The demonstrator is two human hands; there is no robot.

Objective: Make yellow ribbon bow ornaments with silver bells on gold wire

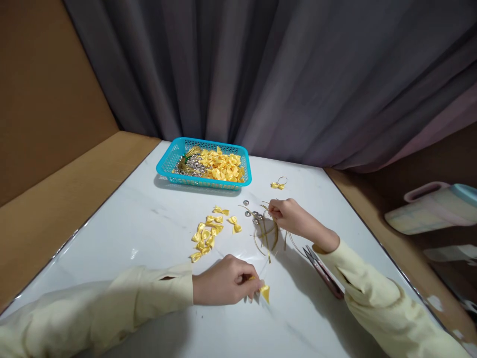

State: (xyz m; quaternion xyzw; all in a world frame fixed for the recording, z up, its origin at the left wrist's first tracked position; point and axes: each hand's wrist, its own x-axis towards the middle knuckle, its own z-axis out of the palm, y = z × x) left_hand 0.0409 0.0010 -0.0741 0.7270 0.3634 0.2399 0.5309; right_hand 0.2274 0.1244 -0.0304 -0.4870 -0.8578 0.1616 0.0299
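Note:
My left hand rests low on the white table, its fingers pinched on a small yellow ribbon bow. My right hand is further back, fingers closed on a thin gold cord among a loose bunch of gold cords with small silver bells at their far end. A scatter of several yellow bows lies between the two hands, to the left of the cords.
A turquoise basket at the back of the table holds many yellow bows and silver bells. One finished bow on a loop lies right of it. Scissors lie under my right forearm. Grey curtain behind; a pastel object sits at far right.

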